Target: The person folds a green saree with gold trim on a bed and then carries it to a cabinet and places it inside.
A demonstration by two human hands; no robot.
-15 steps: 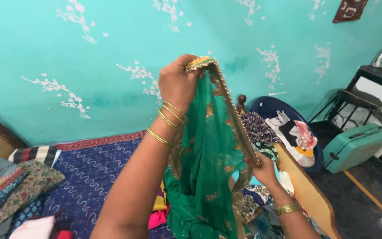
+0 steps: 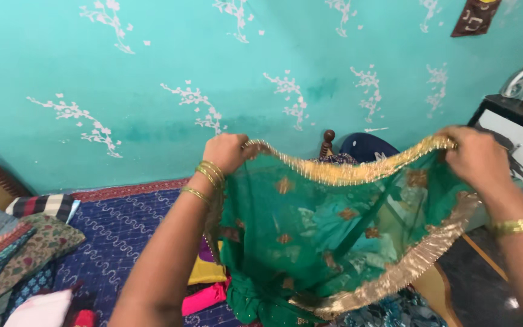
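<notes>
A sheer green scarf (image 2: 334, 236) with gold motifs and a gold fringed border hangs spread out in front of me. My left hand (image 2: 225, 151), with gold bangles on the wrist, pinches the border at its left end. My right hand (image 2: 476, 158), with a gold bracelet, grips the border at the right end. The cloth sags between them and trails down onto a heap of clothes on the bed.
A bed with a blue patterned cover (image 2: 122, 236) lies below, with folded cloths (image 2: 13, 242) at left and pink and yellow pieces (image 2: 204, 284) under the scarf. A turquoise wall (image 2: 152, 72) stands behind. A dark tub (image 2: 364, 145) and a black table with an iron (image 2: 519, 82) are at right.
My left hand dropped lower and my right hand swung up and out to the right, pulling the bunched scarf open into a wide spread.
</notes>
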